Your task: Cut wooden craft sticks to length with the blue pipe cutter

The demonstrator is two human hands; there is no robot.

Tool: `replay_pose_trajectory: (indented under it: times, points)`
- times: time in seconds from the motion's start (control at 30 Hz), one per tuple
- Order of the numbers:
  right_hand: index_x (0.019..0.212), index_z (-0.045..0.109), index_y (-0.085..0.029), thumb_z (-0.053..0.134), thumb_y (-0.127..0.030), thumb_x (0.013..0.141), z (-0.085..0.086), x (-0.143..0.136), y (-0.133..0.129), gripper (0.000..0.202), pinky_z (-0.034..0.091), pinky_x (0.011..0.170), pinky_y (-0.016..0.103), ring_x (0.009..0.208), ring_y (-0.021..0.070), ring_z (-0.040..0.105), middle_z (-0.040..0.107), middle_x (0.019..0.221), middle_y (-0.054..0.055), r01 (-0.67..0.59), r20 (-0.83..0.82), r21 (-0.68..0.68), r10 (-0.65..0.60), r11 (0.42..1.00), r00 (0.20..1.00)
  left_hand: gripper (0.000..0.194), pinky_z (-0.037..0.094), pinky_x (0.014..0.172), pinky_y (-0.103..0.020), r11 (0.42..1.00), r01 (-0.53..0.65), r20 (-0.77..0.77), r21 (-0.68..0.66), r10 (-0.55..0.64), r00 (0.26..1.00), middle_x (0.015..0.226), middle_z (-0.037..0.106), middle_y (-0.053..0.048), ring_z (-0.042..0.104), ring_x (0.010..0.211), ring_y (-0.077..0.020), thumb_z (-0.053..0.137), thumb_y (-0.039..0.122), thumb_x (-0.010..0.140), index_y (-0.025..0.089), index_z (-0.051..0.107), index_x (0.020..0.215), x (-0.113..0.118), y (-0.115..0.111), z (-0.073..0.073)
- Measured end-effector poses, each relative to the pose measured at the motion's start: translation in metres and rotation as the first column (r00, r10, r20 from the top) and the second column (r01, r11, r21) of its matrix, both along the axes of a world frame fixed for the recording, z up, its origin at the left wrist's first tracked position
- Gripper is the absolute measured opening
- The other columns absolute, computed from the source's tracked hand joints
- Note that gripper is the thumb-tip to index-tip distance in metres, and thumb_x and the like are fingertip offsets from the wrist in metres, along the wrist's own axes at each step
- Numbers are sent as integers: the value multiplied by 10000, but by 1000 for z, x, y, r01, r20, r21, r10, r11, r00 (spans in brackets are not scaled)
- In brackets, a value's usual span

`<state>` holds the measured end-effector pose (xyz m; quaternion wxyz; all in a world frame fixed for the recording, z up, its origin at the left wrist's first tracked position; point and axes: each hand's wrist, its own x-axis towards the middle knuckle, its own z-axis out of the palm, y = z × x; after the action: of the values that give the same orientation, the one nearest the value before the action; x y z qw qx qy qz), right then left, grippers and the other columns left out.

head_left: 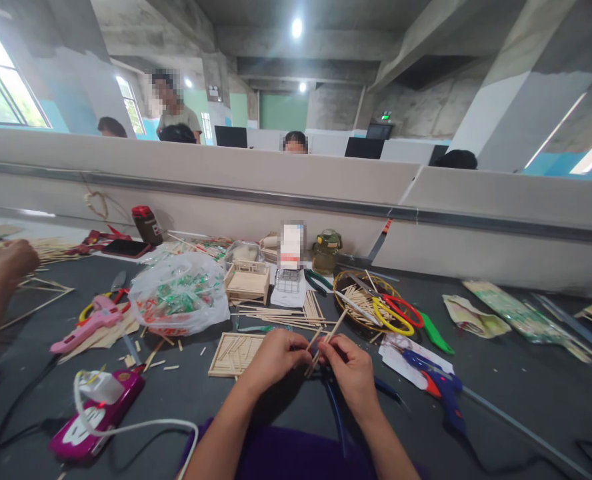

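Observation:
Near the table's front middle, my left hand (282, 355) pinches a thin wooden stick (315, 339). Close beside it, my right hand (349, 371) has its fingers closed on another wooden stick (337, 325) that slants up to the right. The sticks cross or lie very near each other between the hands; whether they touch is unclear. Blue-handled pliers (335, 407) lie under my right hand. A small slatted wooden panel (221, 367) with short sticks on it is left of my left hand, and a small wooden frame model (247, 283) stands behind.
A plastic bag of wrappers (179, 293), pink glue gun (89, 327) and magenta power strip (99, 417) are at left. A basket (343, 308) with sticks and scissors (393, 317) and a blue glue gun (439, 383) are at right. Another person's hand (9, 263) is far left.

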<state>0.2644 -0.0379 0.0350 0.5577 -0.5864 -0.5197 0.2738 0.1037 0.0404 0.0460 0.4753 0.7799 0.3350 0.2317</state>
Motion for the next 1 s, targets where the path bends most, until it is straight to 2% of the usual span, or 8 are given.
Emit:
replay_pose_trajectory:
  times: [0.1,0.2,0.3,0.4,0.57,0.73,0.87,1.0]
  points:
    - [815,699,-177,617,-478,810,3,2,-1,312,536,610,268,640,169,641,682,813,48,57,-83,-12,-58,998,995,154,365,632,-240,990,-123,14,75,122,992,663,662,-11,548,659,-175,594,236,765,200,742,783,-12,5,10]
    - [804,688,-165,627,-499,792,5,5,-1,340,521,602,265,611,169,632,673,746,37,117,-92,-30,-119,993,989,165,368,698,-250,932,-276,-124,236,310,942,801,673,-48,585,784,-197,566,194,801,210,723,755,-23,11,15]
    - [801,685,-156,627,-512,782,6,7,-1,361,501,589,254,595,167,620,664,696,29,152,-92,-55,-157,987,983,174,369,758,-258,872,-308,-338,379,441,832,905,672,-66,599,884,-202,547,145,821,197,713,807,-29,17,12]
    - [809,686,-152,630,-520,776,5,7,0,373,487,584,245,585,164,612,650,653,18,165,-99,-77,-172,983,980,182,377,798,-263,843,-334,-391,423,502,772,1010,685,-68,596,952,-197,577,170,838,195,687,981,-28,21,4]
    - [833,684,-152,644,-545,751,2,10,1,404,490,569,255,574,165,601,652,660,17,170,-150,-92,-182,981,972,89,371,798,-280,801,-262,-318,538,481,817,911,692,-46,556,938,-203,601,188,843,197,689,852,-18,20,-2]
    - [808,684,-151,668,-549,723,1,19,2,407,516,568,266,560,163,589,632,606,1,245,-258,-58,-252,968,933,133,366,796,-290,794,-154,-306,589,395,867,884,677,-51,540,887,-200,571,114,832,193,676,808,-9,18,-2]
    - [822,688,-137,691,-551,697,0,24,3,433,533,551,272,555,169,595,635,599,10,302,-318,-66,-307,951,897,128,368,792,-285,801,-191,-312,567,423,851,884,674,-57,558,904,-202,549,150,854,195,667,833,5,17,-3]
    - [780,672,-142,665,-572,714,-2,23,2,435,528,548,260,548,167,595,628,583,10,272,-299,-72,-281,960,912,104,371,769,-267,807,-253,-313,533,466,828,901,676,-50,581,905,-191,548,194,863,200,651,868,31,25,-6]
